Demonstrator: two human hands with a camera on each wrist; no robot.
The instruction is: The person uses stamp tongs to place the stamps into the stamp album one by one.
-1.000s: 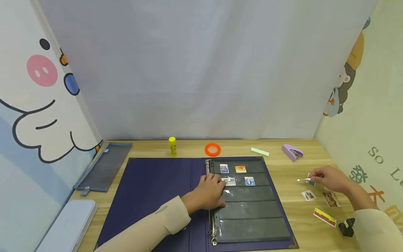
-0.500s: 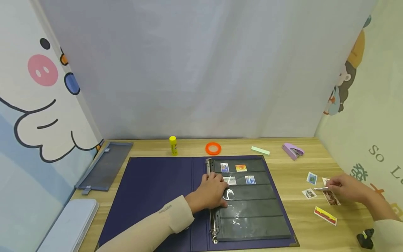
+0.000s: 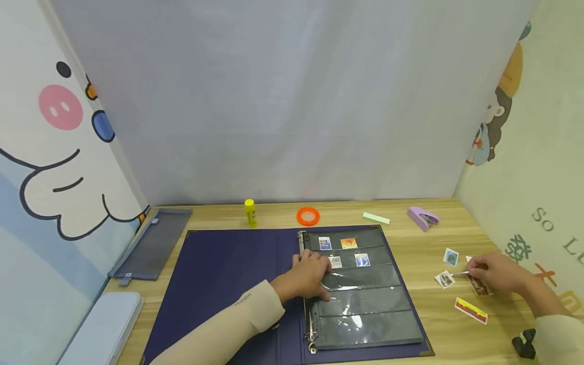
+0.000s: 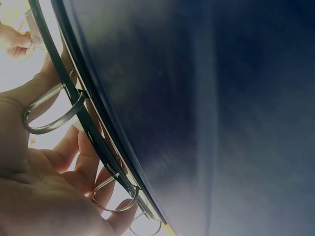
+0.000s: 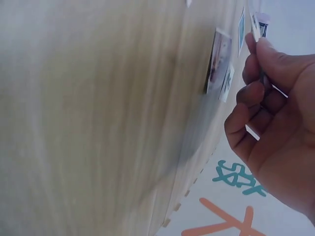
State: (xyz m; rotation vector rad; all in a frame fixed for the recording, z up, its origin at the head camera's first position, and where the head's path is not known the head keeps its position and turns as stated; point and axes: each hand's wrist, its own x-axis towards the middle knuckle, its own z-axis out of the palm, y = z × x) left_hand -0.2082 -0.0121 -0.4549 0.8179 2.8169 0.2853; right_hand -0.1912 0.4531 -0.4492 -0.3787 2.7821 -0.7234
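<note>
My left hand [image 3: 310, 276] rests on the black pocket page [image 3: 365, 304] of a navy ring binder [image 3: 228, 274], by the metal rings [image 4: 54, 115]. Stamps sit in the page's upper pockets, among them a yellow-orange stamp [image 3: 349, 243] and a blue stamp [image 3: 362, 260]; the hand partly hides another. On the right, my right hand [image 3: 497, 274] pinches slim tweezers [image 3: 462, 274], their tip at a grey-and-white stamp [image 3: 444, 279]. In the right wrist view a stamp [image 5: 255, 24] shows at the fingertips; whether the tweezers grip it I cannot tell.
Near the right hand lie a blue-green stamp [image 3: 451, 257], a brown picture stamp [image 3: 481, 287], and a yellow-red strip [image 3: 471, 311]. Behind are a glue stick [image 3: 250, 213], orange tape roll [image 3: 307, 216], pale green strip [image 3: 376, 218] and purple stapler [image 3: 423, 218]. A mesh pouch [image 3: 152, 246] lies left.
My right hand has moved from the blue-green stamp, right and nearer, to the grey-and-white one, which has shifted slightly left. My left hand stays on the page, a little farther right.
</note>
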